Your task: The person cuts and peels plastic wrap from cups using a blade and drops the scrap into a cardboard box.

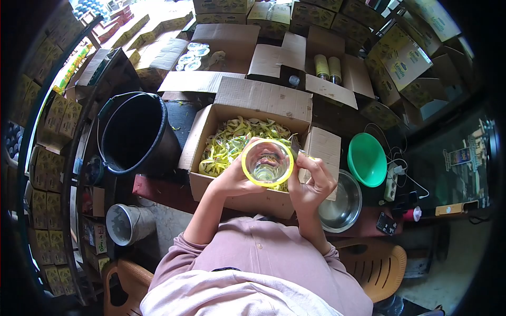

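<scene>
My left hand (232, 176) is wrapped around a clear cup (268, 163) with a bright yellow rim, its open mouth facing up toward me. At the cup's right side, my right hand (315, 181) has its fingers pinched together close to the rim. A thin, dark, blade-like tool (294, 143) pokes up from those fingers; its exact kind is hard to make out. Under both hands stands an open cardboard box (253, 96), filled with curly yellow-green strips (226, 145). The cup hides part of the strips.
Left of the box is a black bucket (161, 124), with a grey pail (118, 224) below. A green basin (366, 158), metal bowl (353, 210), power strip (390, 181) and phone (386, 224) lie right. Behind, open cartons hold cup stacks (192, 57) and yellow cylinders (328, 68).
</scene>
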Demonstrator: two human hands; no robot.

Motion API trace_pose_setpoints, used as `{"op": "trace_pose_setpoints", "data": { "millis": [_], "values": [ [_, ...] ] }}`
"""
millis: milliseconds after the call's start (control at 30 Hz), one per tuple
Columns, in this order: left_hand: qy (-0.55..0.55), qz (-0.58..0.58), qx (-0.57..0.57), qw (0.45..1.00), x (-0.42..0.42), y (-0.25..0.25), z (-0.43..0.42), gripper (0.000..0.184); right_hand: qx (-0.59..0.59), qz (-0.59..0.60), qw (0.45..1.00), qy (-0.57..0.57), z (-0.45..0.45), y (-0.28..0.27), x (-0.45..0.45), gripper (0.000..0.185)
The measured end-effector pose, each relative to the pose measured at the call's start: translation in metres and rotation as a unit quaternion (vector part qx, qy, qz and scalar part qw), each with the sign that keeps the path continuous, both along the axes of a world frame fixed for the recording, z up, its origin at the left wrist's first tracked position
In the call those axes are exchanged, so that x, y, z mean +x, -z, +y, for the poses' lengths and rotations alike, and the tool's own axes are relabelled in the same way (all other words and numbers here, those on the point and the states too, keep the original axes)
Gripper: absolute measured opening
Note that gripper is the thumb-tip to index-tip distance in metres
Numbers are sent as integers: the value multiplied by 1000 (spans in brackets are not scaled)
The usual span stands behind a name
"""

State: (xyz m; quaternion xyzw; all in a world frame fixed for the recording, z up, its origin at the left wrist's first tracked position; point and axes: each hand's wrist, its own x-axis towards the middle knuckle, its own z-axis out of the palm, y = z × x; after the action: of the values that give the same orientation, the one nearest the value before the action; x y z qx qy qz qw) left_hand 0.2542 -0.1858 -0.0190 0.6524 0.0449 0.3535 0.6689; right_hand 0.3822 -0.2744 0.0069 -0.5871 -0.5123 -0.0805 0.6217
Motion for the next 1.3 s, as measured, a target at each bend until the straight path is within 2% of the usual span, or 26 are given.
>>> {"op": "trace_pose_setpoints", "data": {
  "millis": [100, 233, 333, 367, 400, 433, 533, 667, 800, 933, 1100, 1300],
  "values": [
    [-1, -32, -52, 998, 1, -6, -2, 67, 5, 27, 999, 16, 0, 1, 1, 19],
    [0, -63, -69, 996, 1, -1, 0, 64, 11, 71, 997, 20, 1, 5, 6, 17],
    [-21, -53, -58, 997, -1, -2, 3, 62, -52, 93, 994, -17, 10, 16, 14, 24],
    [-41, -46, -45, 997, -2, -3, 3, 62, -263, 85, 960, -44, 7, 13, 19, 39],
    [-61, -40, -33, 997, -3, -3, 4, 62, -352, 85, 929, -77, 7, 14, 22, 51],
    [-104, -22, 3, 994, -4, 1, 3, 65, -353, 92, 928, -82, 5, 14, 20, 52],
    [-113, -41, 3, 993, -1, 0, 4, 69, -327, 115, 933, -101, 7, 13, 20, 49],
    [-135, -8, 75, 988, -2, 1, 5, 73, -256, 178, 944, -104, 6, 12, 18, 37],
    [-162, -15, 109, 981, 0, 0, 3, 73, -64, 146, 986, -51, -1, 9, 6, 32],
    [-172, -1, 106, 979, 2, -11, -2, 71, -18, 33, 999, -25, -3, 2, -4, 26],
    [-157, 13, 72, 985, 1, -7, -5, 69, 0, 33, 999, -4, -3, 3, -9, 24],
    [-178, 65, 129, 974, 0, -6, -6, 65, 12, -3, 1000, 17, -2, 3, -9, 26]
  ]
}}
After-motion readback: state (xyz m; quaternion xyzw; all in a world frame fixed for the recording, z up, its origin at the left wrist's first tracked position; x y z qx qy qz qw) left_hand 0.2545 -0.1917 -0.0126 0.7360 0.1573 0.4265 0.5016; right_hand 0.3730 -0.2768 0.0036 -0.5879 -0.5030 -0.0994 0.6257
